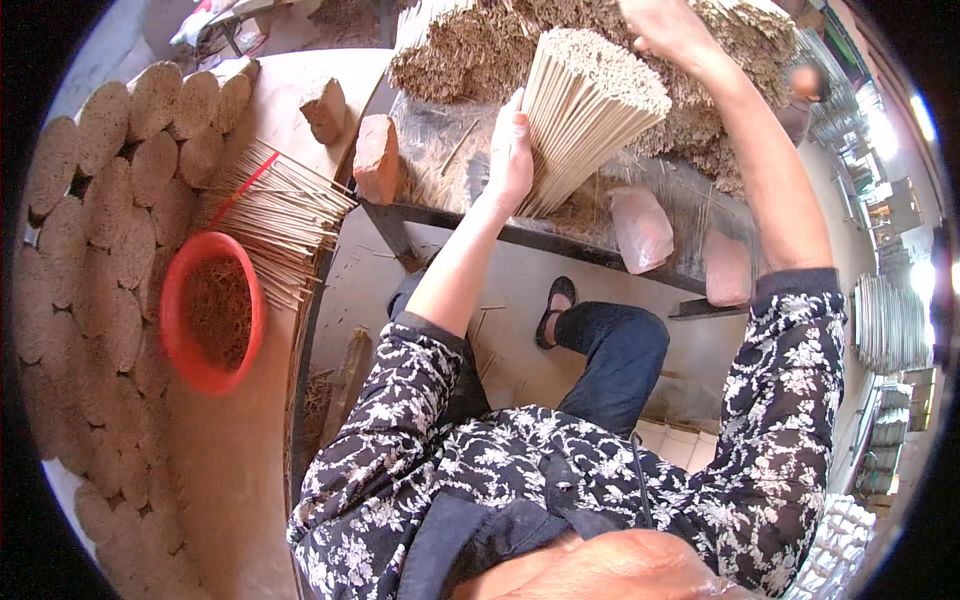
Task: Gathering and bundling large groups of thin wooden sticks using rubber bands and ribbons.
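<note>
Midway along the front of a worn bench [440, 150], a thick bundle [590, 105] of pale, thin sticks leans with its broad top toward my camera, the left hand [512, 155] wrapped against its near-left side. From my remote seat I judge it light to middling in weight, each stick stiff but easily snapped, the whole apt to splay or shed loose lengths. I would take hold low around the narrower waist, palm cupped, and leave the flared top alone. The right hand [672, 35] is raised beside a heap [465, 60] of more sticks, well apart from the left; its fingers are partly cut off by the upper edge, so I cannot tell whether they hold anything.

Farther out, a red bowl [178, 345] holds a tangle of brown loops [222, 310] (rubber bands, perhaps). Just beyond its rim lies a spread of sticks [295, 215] crossed by a red strip [245, 190]. A wall of round, tightly packed bundles [75, 260] lines the far left; a reddish brick [376, 165] sits on the bench's corner.
</note>
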`<state>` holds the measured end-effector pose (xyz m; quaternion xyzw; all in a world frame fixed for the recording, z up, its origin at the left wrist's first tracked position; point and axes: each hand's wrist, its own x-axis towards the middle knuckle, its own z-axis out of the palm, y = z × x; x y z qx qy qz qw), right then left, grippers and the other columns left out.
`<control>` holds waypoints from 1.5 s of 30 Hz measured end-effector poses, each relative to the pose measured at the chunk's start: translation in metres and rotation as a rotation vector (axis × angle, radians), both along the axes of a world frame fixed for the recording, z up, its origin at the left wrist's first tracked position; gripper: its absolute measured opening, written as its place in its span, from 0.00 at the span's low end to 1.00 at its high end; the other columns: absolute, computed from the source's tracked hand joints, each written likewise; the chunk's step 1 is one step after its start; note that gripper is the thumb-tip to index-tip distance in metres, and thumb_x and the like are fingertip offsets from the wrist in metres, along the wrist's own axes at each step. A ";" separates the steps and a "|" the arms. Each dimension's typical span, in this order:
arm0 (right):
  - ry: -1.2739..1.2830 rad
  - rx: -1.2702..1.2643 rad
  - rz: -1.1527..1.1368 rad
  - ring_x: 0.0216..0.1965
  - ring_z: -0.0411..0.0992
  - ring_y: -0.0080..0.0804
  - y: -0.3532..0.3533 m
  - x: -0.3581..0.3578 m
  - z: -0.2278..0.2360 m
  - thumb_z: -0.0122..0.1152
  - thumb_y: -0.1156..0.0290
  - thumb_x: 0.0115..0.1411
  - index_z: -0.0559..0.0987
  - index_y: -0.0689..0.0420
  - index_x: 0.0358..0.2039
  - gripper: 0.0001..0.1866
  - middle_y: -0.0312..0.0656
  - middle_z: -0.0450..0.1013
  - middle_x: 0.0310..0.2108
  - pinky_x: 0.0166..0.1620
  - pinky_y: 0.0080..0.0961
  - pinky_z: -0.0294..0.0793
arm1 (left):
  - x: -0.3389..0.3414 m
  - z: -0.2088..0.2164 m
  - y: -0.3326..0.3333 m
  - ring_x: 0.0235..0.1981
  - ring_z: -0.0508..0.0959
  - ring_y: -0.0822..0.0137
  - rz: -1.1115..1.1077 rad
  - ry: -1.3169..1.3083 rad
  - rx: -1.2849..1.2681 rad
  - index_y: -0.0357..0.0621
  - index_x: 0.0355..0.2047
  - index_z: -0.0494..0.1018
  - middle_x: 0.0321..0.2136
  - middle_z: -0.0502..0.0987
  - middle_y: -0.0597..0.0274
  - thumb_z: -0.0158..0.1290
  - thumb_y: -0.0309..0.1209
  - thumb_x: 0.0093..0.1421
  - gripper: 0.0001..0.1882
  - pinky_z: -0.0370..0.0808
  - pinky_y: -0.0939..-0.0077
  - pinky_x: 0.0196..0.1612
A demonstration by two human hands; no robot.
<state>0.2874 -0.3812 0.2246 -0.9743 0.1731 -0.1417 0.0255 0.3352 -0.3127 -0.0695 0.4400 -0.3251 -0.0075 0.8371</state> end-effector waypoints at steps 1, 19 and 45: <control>-0.148 -0.090 0.033 0.41 0.74 0.57 -0.008 -0.006 -0.001 0.32 0.42 0.66 0.79 0.65 0.32 0.37 0.62 0.75 0.32 0.46 0.44 0.70 | 0.000 0.002 0.001 0.61 0.62 0.55 -0.025 0.002 0.011 0.34 0.61 0.58 0.58 0.64 0.46 0.33 0.50 0.70 0.32 0.55 0.65 0.63; -0.481 0.333 0.239 0.66 0.54 0.43 -0.039 -0.038 -0.041 0.26 0.36 0.65 0.60 0.63 0.62 0.43 0.53 0.57 0.63 0.67 0.39 0.49 | 0.001 0.018 0.004 0.61 0.61 0.58 -0.172 -0.052 -0.103 0.34 0.62 0.57 0.59 0.64 0.50 0.32 0.58 0.67 0.38 0.52 0.65 0.64; -0.801 1.120 0.288 0.62 0.58 0.35 -0.026 -0.067 -0.211 0.22 0.42 0.69 0.56 0.59 0.63 0.36 0.43 0.58 0.62 0.65 0.30 0.53 | -0.048 0.081 0.037 0.61 0.61 0.62 -0.012 0.383 0.051 0.35 0.61 0.58 0.61 0.62 0.56 0.27 0.58 0.68 0.39 0.52 0.68 0.64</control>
